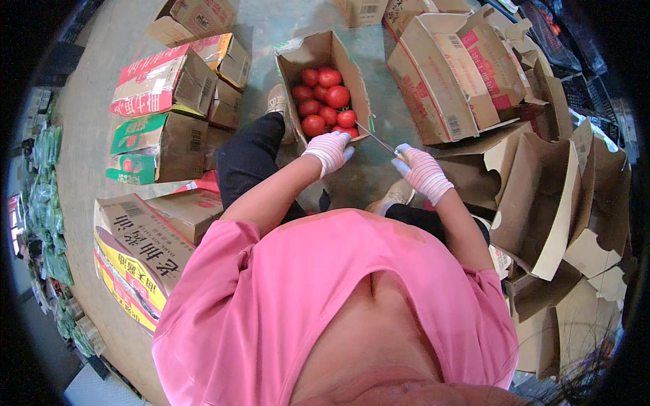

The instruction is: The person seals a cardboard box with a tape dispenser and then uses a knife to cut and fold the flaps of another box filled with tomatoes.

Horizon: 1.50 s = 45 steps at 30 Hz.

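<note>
An uncovered cardboard box (350, 56) holding several red tomatoes (337, 96) stands on the floor in front of me. My left hand (329, 151), in a striped knit glove, is at the box's near edge, its fingertips by the nearest tomato; whether it grips anything cannot be told. To the right, my right hand (422, 171), gloved alike, holds a thin pointed metal tool (377, 137) by its handle. The tool's blade or shaft points up and left, its tip beside a tomato with a green stem at the box's right side.
Closed cartons (193, 144) are stacked on the left, with a soy sauce carton (147, 238) nearer me. Many open cardboard boxes (533, 203) crowd the right side. Bagged green vegetables (48, 203) line the far left. Black plastic crates (589, 96) stand at the upper right.
</note>
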Each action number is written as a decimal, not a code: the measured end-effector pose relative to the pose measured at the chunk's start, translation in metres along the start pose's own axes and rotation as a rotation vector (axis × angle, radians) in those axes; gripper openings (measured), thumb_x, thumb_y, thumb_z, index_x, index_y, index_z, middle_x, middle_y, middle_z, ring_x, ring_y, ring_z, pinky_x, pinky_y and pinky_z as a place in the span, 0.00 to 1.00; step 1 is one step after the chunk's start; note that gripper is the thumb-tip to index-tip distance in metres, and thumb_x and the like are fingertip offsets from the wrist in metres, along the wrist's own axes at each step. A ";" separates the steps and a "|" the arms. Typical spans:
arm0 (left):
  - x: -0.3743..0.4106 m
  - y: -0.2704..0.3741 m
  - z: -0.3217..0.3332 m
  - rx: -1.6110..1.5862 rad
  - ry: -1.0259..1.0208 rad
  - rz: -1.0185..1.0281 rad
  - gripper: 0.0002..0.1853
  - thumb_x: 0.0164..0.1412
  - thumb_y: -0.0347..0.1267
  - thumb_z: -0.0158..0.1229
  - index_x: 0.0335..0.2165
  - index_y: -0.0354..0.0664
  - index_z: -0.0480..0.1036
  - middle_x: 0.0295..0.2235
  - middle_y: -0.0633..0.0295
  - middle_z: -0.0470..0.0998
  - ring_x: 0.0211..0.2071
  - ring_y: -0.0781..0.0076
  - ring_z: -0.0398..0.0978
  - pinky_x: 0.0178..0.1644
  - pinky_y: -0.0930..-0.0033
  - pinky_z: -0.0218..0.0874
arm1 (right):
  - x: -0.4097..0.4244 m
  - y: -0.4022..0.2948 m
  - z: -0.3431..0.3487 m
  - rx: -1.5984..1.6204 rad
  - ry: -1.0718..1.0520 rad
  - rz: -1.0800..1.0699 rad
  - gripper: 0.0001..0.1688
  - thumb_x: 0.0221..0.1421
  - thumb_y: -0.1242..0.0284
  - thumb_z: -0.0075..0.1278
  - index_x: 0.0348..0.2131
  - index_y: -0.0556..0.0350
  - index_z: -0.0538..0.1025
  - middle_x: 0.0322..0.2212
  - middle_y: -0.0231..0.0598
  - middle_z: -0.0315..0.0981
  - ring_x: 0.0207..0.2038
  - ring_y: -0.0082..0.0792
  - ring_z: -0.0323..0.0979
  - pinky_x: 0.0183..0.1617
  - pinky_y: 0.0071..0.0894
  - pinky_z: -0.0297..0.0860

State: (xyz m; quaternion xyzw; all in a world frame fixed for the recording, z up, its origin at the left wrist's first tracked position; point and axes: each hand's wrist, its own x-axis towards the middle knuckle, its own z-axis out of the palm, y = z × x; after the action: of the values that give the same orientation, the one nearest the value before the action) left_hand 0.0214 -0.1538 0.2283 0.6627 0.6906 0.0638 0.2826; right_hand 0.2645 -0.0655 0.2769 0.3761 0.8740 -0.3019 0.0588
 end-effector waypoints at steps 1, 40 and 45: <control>0.003 0.000 0.004 0.015 0.013 -0.004 0.16 0.60 0.41 0.52 0.39 0.40 0.74 0.35 0.45 0.77 0.39 0.45 0.76 0.44 0.50 0.67 | 0.002 -0.002 -0.001 -0.008 0.011 -0.012 0.16 0.57 0.62 0.51 0.38 0.55 0.71 0.34 0.58 0.74 0.40 0.60 0.71 0.42 0.53 0.67; 0.004 -0.006 0.016 -0.024 0.106 0.062 0.07 0.55 0.30 0.49 0.32 0.42 0.72 0.31 0.53 0.76 0.36 0.55 0.76 0.38 0.56 0.67 | 0.022 -0.026 -0.049 -0.232 -0.223 0.087 0.15 0.60 0.63 0.49 0.39 0.56 0.71 0.30 0.55 0.74 0.34 0.58 0.72 0.36 0.50 0.68; 0.005 -0.008 0.017 -0.026 0.112 0.071 0.07 0.54 0.30 0.49 0.32 0.42 0.72 0.31 0.53 0.76 0.36 0.55 0.76 0.38 0.56 0.67 | 0.023 -0.017 -0.051 -0.237 -0.262 0.134 0.15 0.61 0.64 0.48 0.41 0.57 0.71 0.28 0.57 0.73 0.34 0.60 0.71 0.36 0.49 0.67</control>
State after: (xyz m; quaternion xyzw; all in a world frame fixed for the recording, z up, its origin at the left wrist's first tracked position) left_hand 0.0227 -0.1551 0.2090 0.6784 0.6806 0.1198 0.2495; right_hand 0.2429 -0.0307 0.3191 0.3816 0.8613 -0.2385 0.2358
